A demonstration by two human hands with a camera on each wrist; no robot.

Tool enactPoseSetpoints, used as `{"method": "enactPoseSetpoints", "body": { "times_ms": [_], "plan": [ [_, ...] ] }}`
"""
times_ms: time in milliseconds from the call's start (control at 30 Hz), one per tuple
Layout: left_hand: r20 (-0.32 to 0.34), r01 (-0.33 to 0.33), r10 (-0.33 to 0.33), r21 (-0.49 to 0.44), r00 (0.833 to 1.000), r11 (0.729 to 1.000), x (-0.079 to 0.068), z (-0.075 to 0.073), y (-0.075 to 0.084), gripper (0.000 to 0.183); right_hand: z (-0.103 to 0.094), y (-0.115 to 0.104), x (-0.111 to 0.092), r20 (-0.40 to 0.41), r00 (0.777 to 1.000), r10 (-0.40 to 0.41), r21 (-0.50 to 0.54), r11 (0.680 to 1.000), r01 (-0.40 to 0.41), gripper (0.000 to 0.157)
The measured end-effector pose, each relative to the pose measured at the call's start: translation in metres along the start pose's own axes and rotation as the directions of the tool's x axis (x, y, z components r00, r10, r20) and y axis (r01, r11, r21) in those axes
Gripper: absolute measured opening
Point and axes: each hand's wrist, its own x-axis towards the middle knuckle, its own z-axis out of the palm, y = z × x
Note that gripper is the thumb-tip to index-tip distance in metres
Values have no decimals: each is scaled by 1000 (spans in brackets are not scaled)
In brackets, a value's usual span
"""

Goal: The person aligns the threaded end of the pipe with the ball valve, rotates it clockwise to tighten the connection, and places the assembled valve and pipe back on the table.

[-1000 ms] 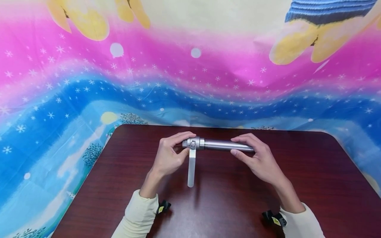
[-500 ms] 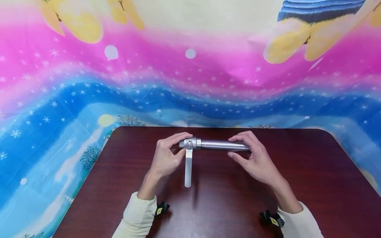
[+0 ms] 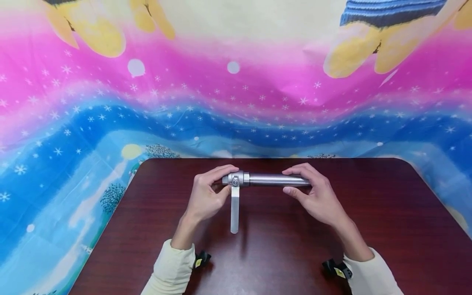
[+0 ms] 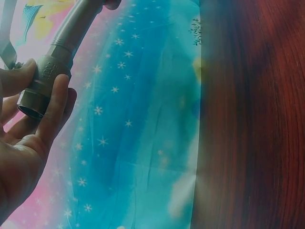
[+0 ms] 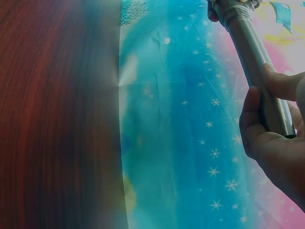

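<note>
Head view: the valve (image 3: 240, 179) is gripped by the left hand (image 3: 205, 194), the joined pipe (image 3: 271, 180) by the right hand (image 3: 324, 198), over the table (image 3: 287, 246). Left wrist: the grip could be twisted by the lever's (image 4: 6, 36) weight. Right wrist: smooth pipe, clasped near its end, could be dropped if loosened.

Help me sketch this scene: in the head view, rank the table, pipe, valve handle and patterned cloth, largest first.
By visible area:
1. Patterned cloth
2. Table
3. Pipe, one end hidden by the right hand
4. Valve handle
</note>
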Motion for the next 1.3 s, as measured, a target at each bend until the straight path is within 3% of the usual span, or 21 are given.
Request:
{"method": "enactPoseSetpoints", "body": {
  "times_ms": [300, 567, 900, 1300],
  "plan": [
    [0, 3, -3, -1, 1000, 1000, 0, -1, 0, 49, 0, -3, -1, 13, 1000, 22, -21, 1000, -22, 39],
    [-6, 11, -11, 8, 1000, 1000, 0, -1, -2, 49, -1, -5, -2, 47, 999, 27, 26, 999, -28, 49],
    [-17, 14, -13, 14, 1000, 1000, 0, -1, -3, 49, -1, -8, -2, -4, 999, -45, -59, 997, 44, 47],
    [-16, 9, -10, -11, 1000, 1000, 1, -2, 0, 50, -3, -12, -2, -1, 999, -37, -59, 998, 36, 44]
  ]
}}
